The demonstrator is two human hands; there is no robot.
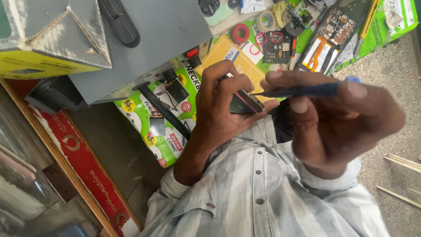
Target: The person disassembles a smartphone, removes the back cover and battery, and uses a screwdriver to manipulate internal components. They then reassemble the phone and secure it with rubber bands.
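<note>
Dark blue tool (pixel 302 91) in right grip (pixel 333 118). Phone (pixel 244 102) in left grip (pixel 223 105): dark face, pinkish-red edge. Shirt (pixel 263 193) below both grips: pale grey-white stripes. Green, white and yellow printed sheet (pixel 162 131) left of left grip. Grey metal box (pixel 153 39) above-left. Red tape roll (pixel 240 33) above.

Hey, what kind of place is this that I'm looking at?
Most likely a phone repair stall. The left hand holds a phone, the right hand works a thin blue tool at it, and an opened phone lies on the cluttered bench.
</note>
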